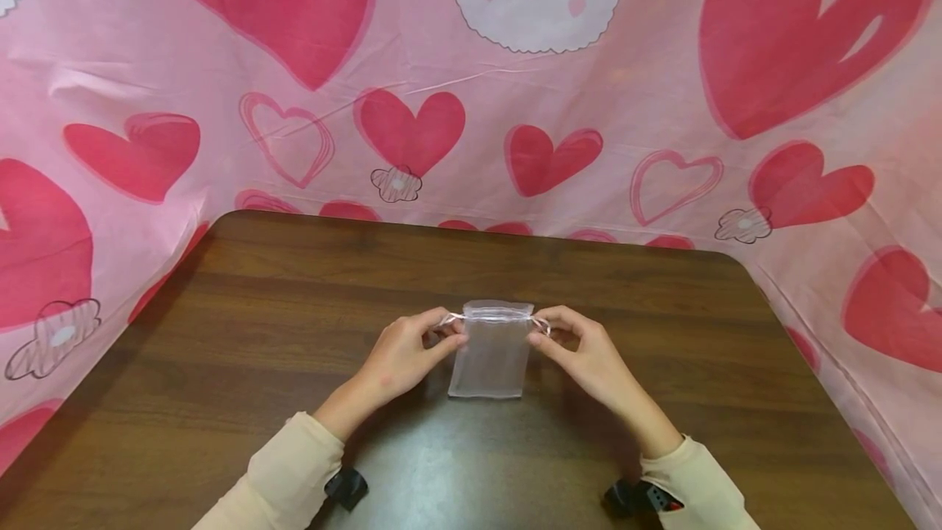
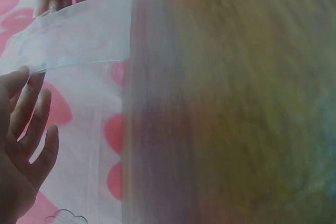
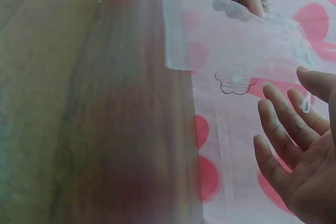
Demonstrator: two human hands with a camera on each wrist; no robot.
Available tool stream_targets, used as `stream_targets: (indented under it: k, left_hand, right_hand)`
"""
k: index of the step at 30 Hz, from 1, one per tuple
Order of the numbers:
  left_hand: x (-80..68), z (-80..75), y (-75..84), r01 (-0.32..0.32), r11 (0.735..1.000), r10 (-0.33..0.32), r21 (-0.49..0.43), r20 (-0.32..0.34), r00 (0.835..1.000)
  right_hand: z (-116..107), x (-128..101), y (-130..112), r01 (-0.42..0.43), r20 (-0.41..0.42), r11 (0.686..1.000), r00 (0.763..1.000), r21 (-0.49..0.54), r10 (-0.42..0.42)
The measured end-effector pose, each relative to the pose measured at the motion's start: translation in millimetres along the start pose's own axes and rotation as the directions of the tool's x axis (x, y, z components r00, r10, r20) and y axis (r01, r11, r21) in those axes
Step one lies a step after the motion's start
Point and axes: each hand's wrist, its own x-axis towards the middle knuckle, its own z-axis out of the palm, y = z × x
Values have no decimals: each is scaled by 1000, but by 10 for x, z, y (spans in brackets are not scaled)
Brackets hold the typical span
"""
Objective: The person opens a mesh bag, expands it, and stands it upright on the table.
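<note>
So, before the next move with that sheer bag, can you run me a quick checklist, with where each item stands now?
1. Left grip on the sheer bag: ok, thumb and finger pinch its left edge near the top.
2. Right grip on the bag: ok, at the opposite edge, near the top.
3. Drawstring showing at both sides: ok, it sticks out left and right of the neck.
4. Neck spread, not cinched: ok, it is about as wide as the bottom.
5. Mouth open between the two layers: cannot tell.
6. Bottom edge clear of the table: cannot tell.
</note>
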Motion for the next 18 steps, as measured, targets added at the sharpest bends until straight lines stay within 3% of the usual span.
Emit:
stream_targets:
  k: [10,18]
  left_hand:
    - [2,15,26,8,1000,-8,-6,-44,999]
    - [1,17,38,27,999,-28,-29,-32,999]
  right_hand:
    - [103,-56,46,10,35,1000,999,24,-11]
    - [129,-70,10,-32,16,996,999,86,30]
